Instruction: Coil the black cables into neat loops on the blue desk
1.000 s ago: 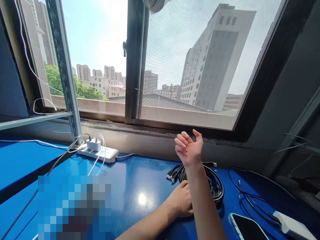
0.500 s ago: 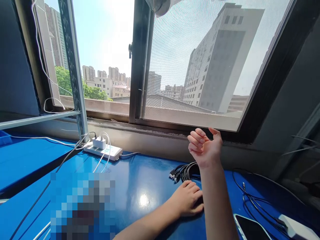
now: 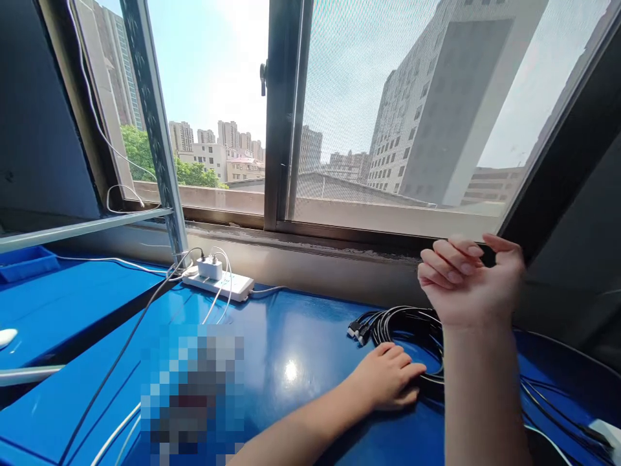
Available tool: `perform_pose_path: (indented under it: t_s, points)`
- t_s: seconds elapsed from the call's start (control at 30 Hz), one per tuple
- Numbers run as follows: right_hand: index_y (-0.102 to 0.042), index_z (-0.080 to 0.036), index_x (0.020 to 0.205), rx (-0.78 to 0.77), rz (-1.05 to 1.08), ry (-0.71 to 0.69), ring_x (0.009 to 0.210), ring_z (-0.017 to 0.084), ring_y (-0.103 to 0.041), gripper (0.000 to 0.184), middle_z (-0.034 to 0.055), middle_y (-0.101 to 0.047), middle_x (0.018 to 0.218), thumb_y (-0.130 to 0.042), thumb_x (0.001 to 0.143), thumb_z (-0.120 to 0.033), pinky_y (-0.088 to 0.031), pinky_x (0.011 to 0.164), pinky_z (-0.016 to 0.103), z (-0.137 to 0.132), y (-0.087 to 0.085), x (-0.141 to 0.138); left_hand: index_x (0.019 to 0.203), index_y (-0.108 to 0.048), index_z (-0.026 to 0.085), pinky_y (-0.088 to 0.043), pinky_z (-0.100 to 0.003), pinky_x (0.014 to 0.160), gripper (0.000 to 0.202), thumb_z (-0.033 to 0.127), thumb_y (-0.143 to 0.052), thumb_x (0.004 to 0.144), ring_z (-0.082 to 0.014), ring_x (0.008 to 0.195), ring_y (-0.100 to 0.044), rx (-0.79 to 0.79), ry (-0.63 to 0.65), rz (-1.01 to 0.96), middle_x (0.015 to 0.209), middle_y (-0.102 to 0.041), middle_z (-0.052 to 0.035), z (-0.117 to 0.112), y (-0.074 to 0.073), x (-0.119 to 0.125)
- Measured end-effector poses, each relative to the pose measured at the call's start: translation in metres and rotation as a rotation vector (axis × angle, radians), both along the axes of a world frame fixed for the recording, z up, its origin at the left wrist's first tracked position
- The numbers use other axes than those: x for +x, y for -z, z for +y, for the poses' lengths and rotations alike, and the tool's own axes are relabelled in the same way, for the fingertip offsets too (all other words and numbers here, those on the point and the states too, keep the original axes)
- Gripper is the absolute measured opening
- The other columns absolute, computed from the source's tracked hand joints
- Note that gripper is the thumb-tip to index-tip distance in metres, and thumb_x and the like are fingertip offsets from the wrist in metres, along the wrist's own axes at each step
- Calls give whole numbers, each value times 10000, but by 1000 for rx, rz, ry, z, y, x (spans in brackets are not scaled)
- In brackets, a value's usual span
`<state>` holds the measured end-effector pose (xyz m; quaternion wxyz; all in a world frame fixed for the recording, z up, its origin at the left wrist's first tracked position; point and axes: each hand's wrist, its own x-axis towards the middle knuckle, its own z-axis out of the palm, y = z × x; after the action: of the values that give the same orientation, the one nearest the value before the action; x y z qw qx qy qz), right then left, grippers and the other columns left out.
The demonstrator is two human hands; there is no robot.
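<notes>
Head view: black cable coil (image 3: 385, 325) lies on the blue table (image 3: 301, 323), below the window (image 3: 281, 129). Left hand (image 3: 392, 378) rests at the coil's near edge; cannot tell whether it grasps any strands. Right hand (image 3: 470, 281) is raised, loosely curled, free; right forearm (image 3: 485, 395) blocks sight of the coil's right side. White power strip (image 3: 237, 287) sits well left; white box (image 3: 611, 433), far right.
</notes>
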<state>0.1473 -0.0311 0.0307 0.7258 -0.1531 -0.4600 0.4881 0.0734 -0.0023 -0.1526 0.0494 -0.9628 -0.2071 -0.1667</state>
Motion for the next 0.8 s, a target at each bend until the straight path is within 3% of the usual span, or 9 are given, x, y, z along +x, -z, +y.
perform_pose_path:
  t_s: [0.2, 0.37, 0.53, 0.67, 0.8]
  points:
    - [-223, -197, 440, -36, -21, 137, 303, 34, -175, 411, -85, -142, 374, -573, 583, -359, -133, 297, 176, -11, -11, -9, 1178, -562, 173, -396, -280, 935, 324, 341, -480, 913, -164, 1010, -583, -2, 6, -52, 1012, -675, -51, 1, 0, -1]
    - [-247, -187, 344, -227, 86, 353, 241, 25, -180, 354, -55, -164, 283, -458, 587, -336, -91, 283, 184, -29, -28, -19, 1063, -614, 195, -396, -252, 923, 250, 322, -429, 952, -146, 1068, -576, 29, 2, -33, 1089, -673, -41, 0, -4, -3]
    - [-353, -200, 356, -14, 59, 336, 263, 21, -217, 294, -74, -216, 299, -544, 542, -322, -128, 286, 186, -34, -23, -4, 1210, -512, 165, -415, -251, 885, 315, 305, -468, 931, -153, 1012, -595, 101, 71, 6, 1094, -666, -62, -6, -3, -2]
    - [-333, -202, 388, 94, 54, 316, 289, 25, -193, 348, -87, -202, 329, -608, 556, -335, -135, 298, 198, -31, -15, 9, 1278, -453, 128, -429, -278, 865, 447, 367, -493, 902, -179, 960, -615, 58, 107, -3, 1043, -670, -84, -12, -6, 0]
    - [-303, -201, 395, 117, 83, 351, 295, 25, -164, 399, -92, -180, 337, -625, 551, -378, -141, 304, 197, -29, -14, 11, 1131, -575, 122, -449, -300, 815, 392, 413, -521, 873, -197, 862, -639, -72, 29, 54, 944, -688, -82, -12, -18, 10]
